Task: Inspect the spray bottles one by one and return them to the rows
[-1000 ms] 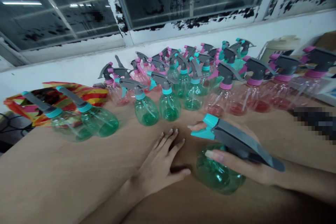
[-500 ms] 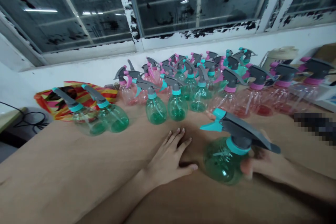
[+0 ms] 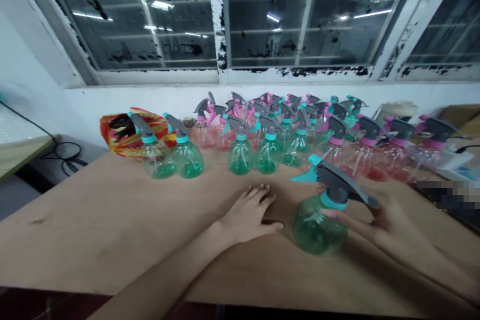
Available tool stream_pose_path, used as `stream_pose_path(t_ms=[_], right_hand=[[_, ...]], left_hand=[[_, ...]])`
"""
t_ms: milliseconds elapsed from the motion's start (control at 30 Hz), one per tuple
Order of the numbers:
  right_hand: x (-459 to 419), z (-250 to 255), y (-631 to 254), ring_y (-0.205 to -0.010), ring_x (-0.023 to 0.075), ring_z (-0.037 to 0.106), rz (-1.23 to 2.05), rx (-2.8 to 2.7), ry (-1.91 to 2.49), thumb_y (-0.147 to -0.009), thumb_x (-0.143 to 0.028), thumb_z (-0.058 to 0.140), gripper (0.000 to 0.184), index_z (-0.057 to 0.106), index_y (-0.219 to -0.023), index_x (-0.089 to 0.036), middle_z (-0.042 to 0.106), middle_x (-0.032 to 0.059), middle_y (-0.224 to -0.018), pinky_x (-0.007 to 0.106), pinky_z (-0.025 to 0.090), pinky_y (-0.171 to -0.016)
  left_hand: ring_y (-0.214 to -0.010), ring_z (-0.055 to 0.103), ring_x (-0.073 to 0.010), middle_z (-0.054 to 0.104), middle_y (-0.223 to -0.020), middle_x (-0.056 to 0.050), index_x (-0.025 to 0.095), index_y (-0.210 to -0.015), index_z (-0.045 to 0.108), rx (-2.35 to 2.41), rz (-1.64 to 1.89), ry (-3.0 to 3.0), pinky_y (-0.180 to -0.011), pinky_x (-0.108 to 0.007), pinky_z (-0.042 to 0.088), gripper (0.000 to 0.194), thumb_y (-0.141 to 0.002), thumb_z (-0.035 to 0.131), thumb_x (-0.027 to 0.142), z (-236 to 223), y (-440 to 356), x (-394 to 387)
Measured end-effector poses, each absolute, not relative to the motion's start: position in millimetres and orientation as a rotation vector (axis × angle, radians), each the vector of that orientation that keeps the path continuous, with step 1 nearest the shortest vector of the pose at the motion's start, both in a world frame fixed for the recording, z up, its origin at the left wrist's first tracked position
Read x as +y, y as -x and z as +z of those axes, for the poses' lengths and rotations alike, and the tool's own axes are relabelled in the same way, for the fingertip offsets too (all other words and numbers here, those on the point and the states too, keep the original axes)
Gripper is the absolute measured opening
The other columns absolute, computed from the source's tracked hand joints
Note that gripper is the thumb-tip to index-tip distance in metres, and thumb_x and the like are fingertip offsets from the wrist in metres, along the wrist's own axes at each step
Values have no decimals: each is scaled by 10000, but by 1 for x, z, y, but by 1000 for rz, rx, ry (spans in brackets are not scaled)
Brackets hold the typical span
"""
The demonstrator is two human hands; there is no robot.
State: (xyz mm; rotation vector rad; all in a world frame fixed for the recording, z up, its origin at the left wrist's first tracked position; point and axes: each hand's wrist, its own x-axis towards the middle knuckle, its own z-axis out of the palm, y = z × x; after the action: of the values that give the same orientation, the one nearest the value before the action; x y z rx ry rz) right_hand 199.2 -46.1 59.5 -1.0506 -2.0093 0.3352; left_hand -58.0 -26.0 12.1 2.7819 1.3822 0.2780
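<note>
A green spray bottle [image 3: 318, 227] with a grey head and teal trigger stands on the brown table [image 3: 112, 230] in front of me. My right hand [image 3: 378, 220] is wrapped round its neck from behind, under the grey head. Just left of the bottle, my left hand [image 3: 249, 212] lies flat on the table, fingers stretched out, thumb toward the bottle but not touching it. Several green and pink spray bottles [image 3: 270, 147] stand crowded along the far side.
Two more green bottles [image 3: 172, 152] stand apart at the far left, in front of a red and yellow bag [image 3: 120, 132]. A cream jug [image 3: 399, 109] stands at the back right. Black cables [image 3: 63, 157] lie beyond the table's left edge, below the window wall.
The bottle has gone from tilted in my right hand to upright on the table, and the fingers shifted to its neck. The view rose. My left hand stayed put.
</note>
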Motion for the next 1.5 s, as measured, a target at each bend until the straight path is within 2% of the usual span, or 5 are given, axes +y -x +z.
stream_pose_path(t_ms=[200, 533, 700, 967, 1500], right_hand=[[-41, 66, -146, -1055, 283, 636, 537, -2078, 954, -764, -382, 692, 416, 608, -1152, -258, 694, 44, -1130, 510, 477, -943], [-4, 74, -31, -772, 220, 661, 464, -2116, 769, -800, -466, 633, 326, 654, -987, -200, 726, 43, -890, 366, 512, -734], [26, 67, 4, -863, 267, 656, 412, -2034, 768, -817, -473, 601, 357, 628, -1029, -186, 714, 94, -940, 399, 477, -789], [59, 60, 26, -882, 325, 668, 398, -1971, 834, -817, -470, 590, 484, 499, -1154, -136, 715, 148, -934, 404, 486, -701], [91, 57, 46, -936, 325, 664, 429, -1887, 833, -848, -422, 566, 480, 489, -1206, -112, 713, 164, -996, 413, 476, -778]], left_hand=[[-1331, 379, -268, 442, -1424, -139, 130, -1353, 473, 1490, 311, -2776, -1092, -418, 282, 605, -912, 499, 543, 18, 105, -51], [-1338, 360, -264, 428, -1439, -119, 161, -1371, 440, 1865, 380, -2616, -1085, -443, 289, 537, -957, 428, 504, 13, 212, -101], [-1345, 346, -269, 403, -1452, -139, 128, -1360, 450, 1939, 355, -2561, -1090, -446, 288, 568, -950, 430, 521, 14, 213, -113], [-1342, 352, -273, 409, -1449, -132, 129, -1352, 458, 1939, 393, -2545, -1091, -461, 291, 568, -940, 450, 520, 11, 213, -111], [-1351, 336, -289, 386, -1461, -137, 136, -1355, 448, 1928, 395, -2543, -1090, -492, 294, 562, -939, 460, 514, 10, 214, -112]])
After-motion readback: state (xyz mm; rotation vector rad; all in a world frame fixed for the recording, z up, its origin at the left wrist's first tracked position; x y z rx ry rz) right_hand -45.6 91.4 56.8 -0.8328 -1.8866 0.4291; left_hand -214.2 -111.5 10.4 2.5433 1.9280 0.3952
